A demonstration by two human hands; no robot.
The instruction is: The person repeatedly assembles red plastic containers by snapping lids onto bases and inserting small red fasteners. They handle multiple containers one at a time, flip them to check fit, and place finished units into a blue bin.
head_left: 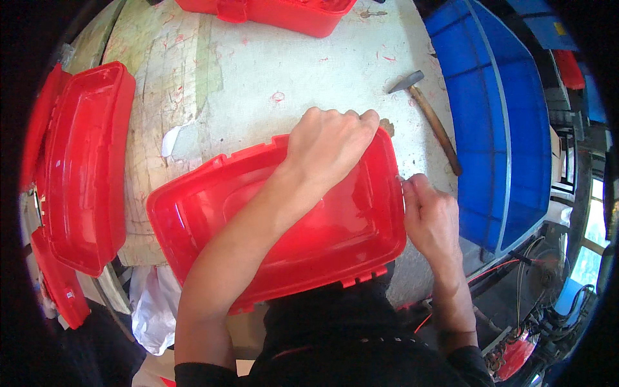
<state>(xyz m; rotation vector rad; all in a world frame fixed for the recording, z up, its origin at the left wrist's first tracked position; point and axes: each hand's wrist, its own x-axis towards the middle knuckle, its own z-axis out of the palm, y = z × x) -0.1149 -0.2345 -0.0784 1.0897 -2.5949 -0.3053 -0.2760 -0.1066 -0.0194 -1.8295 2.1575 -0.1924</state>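
A shallow red plastic bin [309,226], open at the top, lies tilted across the near side of the worktable, close to my body. My left arm reaches over it. My left hand [332,142] is closed over the far rim by the right corner, its fingertips hidden beyond the edge. At the outside of the bin's right wall, my right hand [431,209] is closed in a pinch. A tiny pale tip shows at its fingers against the rim, too small to name. Beyond the right hand lies a hammer [433,116] with a wooden handle.
Another red bin [87,168] stands at the left edge, among more red plastic parts [61,277]. A red box [277,18] sits at the far side. Blue crates [483,129] line the right. A white plastic bag [155,309] hangs at the near left.
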